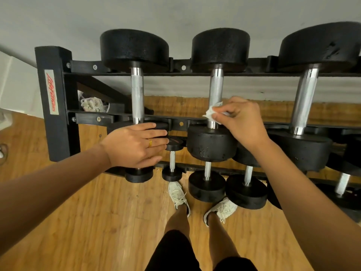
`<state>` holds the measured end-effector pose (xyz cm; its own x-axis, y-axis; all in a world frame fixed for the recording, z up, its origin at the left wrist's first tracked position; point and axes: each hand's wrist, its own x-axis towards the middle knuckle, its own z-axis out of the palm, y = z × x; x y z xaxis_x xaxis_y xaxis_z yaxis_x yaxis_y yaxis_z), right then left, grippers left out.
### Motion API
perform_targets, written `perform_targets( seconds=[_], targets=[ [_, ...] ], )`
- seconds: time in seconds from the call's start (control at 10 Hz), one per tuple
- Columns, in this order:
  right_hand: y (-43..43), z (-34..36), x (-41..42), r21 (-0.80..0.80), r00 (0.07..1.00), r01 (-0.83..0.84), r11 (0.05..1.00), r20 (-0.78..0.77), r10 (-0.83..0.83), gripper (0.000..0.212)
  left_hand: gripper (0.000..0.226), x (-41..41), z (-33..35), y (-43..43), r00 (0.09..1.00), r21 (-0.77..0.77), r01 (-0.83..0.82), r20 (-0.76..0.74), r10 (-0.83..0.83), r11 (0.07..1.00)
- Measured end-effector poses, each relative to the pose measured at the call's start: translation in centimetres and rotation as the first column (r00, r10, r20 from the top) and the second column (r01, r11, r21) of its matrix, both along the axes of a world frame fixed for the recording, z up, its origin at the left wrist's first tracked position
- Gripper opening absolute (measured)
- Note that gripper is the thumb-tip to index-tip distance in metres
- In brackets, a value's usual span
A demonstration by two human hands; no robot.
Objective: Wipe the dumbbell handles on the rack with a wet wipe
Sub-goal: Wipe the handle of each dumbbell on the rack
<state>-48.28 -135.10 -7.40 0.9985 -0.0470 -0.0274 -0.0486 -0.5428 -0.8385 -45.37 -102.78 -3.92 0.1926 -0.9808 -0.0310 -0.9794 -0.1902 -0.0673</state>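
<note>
Two risks: knurling on middle handle (215,89), centre frame, could snag wet wipe (210,113) (right hand (242,122) only pinches it); left hand (132,145), flat on dumbbell head (163,127), could roll it.

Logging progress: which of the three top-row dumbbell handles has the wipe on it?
The middle handle: only it has the white wipe, held against its near end by the right hand.

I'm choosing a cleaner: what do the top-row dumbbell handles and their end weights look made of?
The shiny silver dumbbell handles look like chromed steel: mirror-bright ends, dull knurled middles. The round black end weights look rubber-coated, matt and finely pitted, though painted iron is possible.
</note>
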Motion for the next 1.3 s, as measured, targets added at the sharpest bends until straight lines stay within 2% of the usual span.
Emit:
perform_targets(
  seconds=[0.1,0.3,0.4,0.5,0.6,0.7,0.8,0.9,1.0,1.1,1.2,1.3],
  targets=[
    [-0.3,0.0,1.0,0.045,0.999,-0.015,0.999,0.029,0.014,0.023,0.038,0.0,0.0,0.0,1.000,-0.005,0.003,0.002,-0.003,1.000],
    [-1.6,0.0,0.0,0.092,0.964,-0.188,0.978,-0.171,0.201,0.023,0.038,0.0,-0.1,0.1,1.000,-0.010,0.007,0.008,-0.007,1.000],
    [-1.5,0.2,1.0,0.025,0.982,-0.174,0.984,-0.065,0.175,0.024,0.037,0.1,-0.3,0.3,1.000,-0.009,0.017,0.005,-0.017,1.000],
    [-1.3,0.1,0.4,0.031,0.985,-0.150,0.988,-0.078,0.152,0.026,0.038,0.1,-0.3,0.2,1.000,-0.014,0.013,0.009,-0.013,1.000],
    [-1.8,0.3,0.3,-0.012,0.971,-0.205,0.979,-0.131,0.201,0.027,0.040,0.1,-0.4,0.3,1.000,-0.023,0.009,0.002,-0.009,1.000],
    [-1.7,1.0,1.6,-0.070,0.990,-0.144,0.987,-0.023,0.142,0.029,0.039,0.2,-0.5,0.5,1.000,-0.027,0.020,0.001,-0.020,0.999],
    [-0.9,1.4,3.8,-0.110,0.998,-0.009,0.994,0.055,0.015,0.032,0.040,0.4,-0.5,0.5,1.000,-0.017,0.024,-0.011,-0.024,1.000],
    [0.0,1.0,4.9,-0.199,0.993,0.063,0.978,0.109,-0.042,0.033,0.043,0.3,-0.6,0.6,1.000,-0.005,0.019,-0.004,-0.019,1.000],
    [0.4,0.6,4.1,-0.202,0.989,0.099,0.974,0.128,-0.074,0.034,0.043,0.2,-0.7,0.5,1.000,-0.033,0.011,-0.001,-0.011,0.999],
    [0.4,0.7,4.1,-0.104,0.994,0.091,0.990,0.070,-0.084,0.035,0.045,0.2,-1.2,0.7,1.000,-0.080,0.009,-0.004,-0.009,0.997],
    [0.0,1.5,4.1,-0.054,1.000,0.002,0.999,-0.023,-0.004,0.033,0.048,0.5,-1.2,0.6,1.000,-0.089,0.009,0.000,-0.009,0.996],
    [-0.6,2.3,3.2,-0.003,0.969,-0.180,0.984,-0.170,0.177,0.029,0.048,0.4,-1.6,0.6,1.000,-0.105,0.006,-0.016,-0.008,0.994]
  ],
)
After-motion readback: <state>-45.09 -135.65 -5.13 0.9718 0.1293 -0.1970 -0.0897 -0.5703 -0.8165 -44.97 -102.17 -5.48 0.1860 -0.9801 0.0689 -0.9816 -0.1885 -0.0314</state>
